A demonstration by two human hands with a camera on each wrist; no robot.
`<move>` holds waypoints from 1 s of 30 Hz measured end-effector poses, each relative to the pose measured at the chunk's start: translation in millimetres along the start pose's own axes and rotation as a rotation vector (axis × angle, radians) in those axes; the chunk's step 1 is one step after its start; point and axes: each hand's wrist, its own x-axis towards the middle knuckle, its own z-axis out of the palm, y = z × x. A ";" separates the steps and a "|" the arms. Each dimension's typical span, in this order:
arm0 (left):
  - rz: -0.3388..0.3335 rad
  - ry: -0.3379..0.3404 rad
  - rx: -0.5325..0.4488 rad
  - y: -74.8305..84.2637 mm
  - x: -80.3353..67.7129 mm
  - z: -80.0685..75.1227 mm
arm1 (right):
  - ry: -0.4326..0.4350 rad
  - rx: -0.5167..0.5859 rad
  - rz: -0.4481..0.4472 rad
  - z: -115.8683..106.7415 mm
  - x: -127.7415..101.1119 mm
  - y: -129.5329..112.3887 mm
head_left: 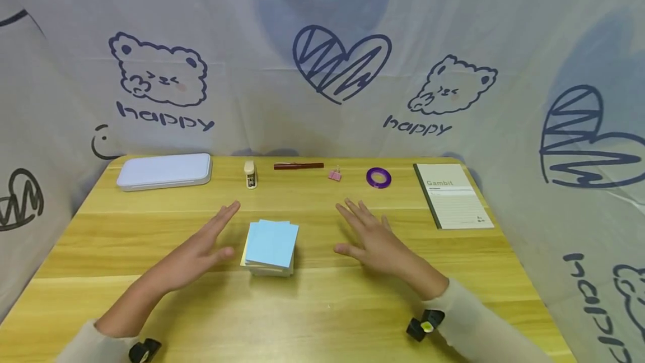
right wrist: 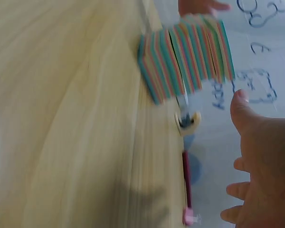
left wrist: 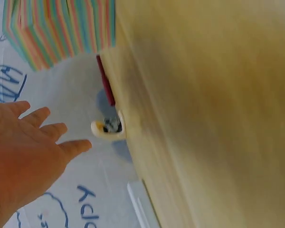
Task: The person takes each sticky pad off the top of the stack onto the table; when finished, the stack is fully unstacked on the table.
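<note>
While both hands hover with straight, spread fingers holding nothing, the paper block (head_left: 270,247) sits mid-desk (head_left: 322,307) between them.
The left hand (head_left: 194,254) looks slightly nearer than the right hand (head_left: 375,242); the block's longer side runs toward the desk's far edge.

The head camera looks forward and down over the whole surface (head_left: 322,307). Each wrist camera sits close beside its hand, tilted sideways, low along the wood. All three share the paper block (head_left: 271,246), stapler (head_left: 249,174) and pen (head_left: 298,166).
</note>
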 end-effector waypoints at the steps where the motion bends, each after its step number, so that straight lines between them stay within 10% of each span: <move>1: 0.008 -0.004 -0.017 0.5 0.7 2.6 | -0.010 0.020 -0.016 1.5 1.7 -5.1; 12: 0.102 -0.032 -0.172 2.2 14.0 27.6 | -0.127 0.237 -0.153 12.5 21.8 -57.4; 30: 0.015 -0.011 -0.339 -4.0 16.7 45.9 | -0.102 0.361 -0.143 29.2 30.7 -86.0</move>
